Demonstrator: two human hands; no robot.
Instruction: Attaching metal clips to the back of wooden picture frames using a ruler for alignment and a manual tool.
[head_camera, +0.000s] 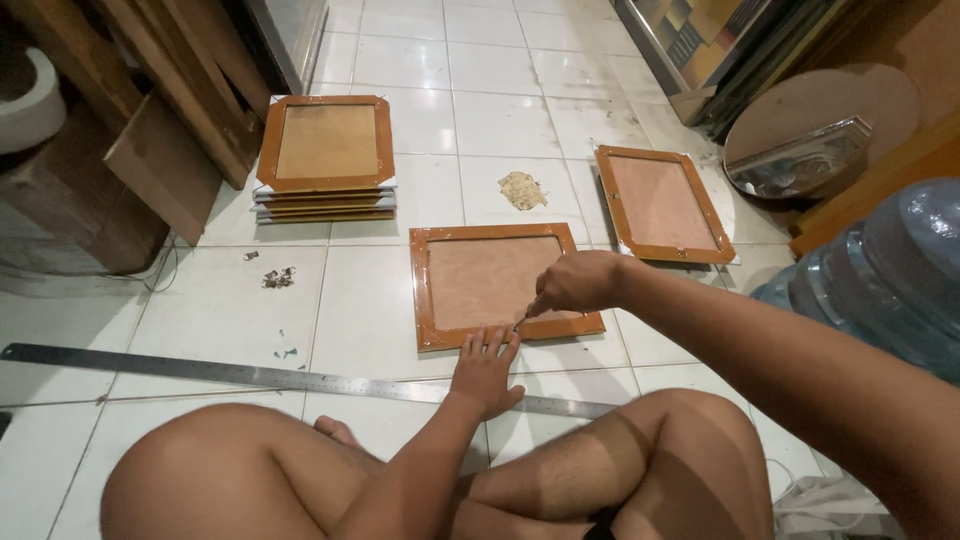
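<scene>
A person sits cross-legged on a white tiled floor (500, 120). The left hand (486, 368) lies flat, its fingers (494, 340) pressing the near edge of a brown picture frame (500, 285) lying back-side up. The right hand (572, 283) is pinched over that frame's lower edge; what it grips is too small to tell. A long steel ruler (250, 374) lies just beside the knees. A stack of frames (325, 160) sits far left, another single frame (662, 203) to the right, and blue water jugs (890, 275) stand at the right edge.
</scene>
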